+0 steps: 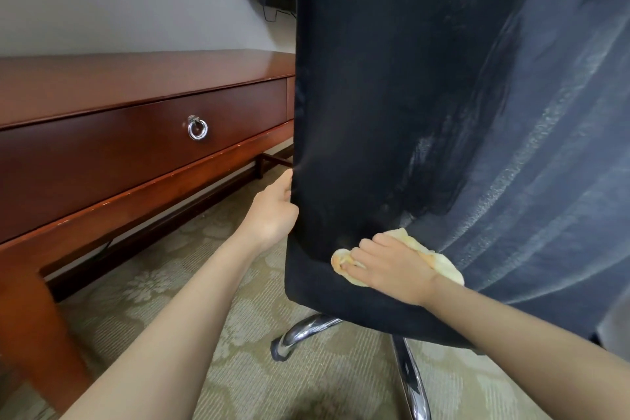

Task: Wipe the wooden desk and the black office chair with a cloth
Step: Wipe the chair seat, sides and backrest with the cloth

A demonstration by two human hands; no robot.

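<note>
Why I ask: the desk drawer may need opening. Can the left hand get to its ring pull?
Probably yes. The left hand grips the edge of the chair back, and nothing stands between it and the ring pull; it must let go first.

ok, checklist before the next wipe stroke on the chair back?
1. Cloth held: ok, right hand grips the yellow cloth.
2. Cloth contact: ok, pressed on the lower chair backrest.
3. Chair steadied: ok, left hand grips the backrest's left edge.
4. Backrest clean: cannot tell, pale streaks on its right part.
5. Chrome base apart from cloth: ok.
6. Wooden desk wiped: cannot tell.
</note>
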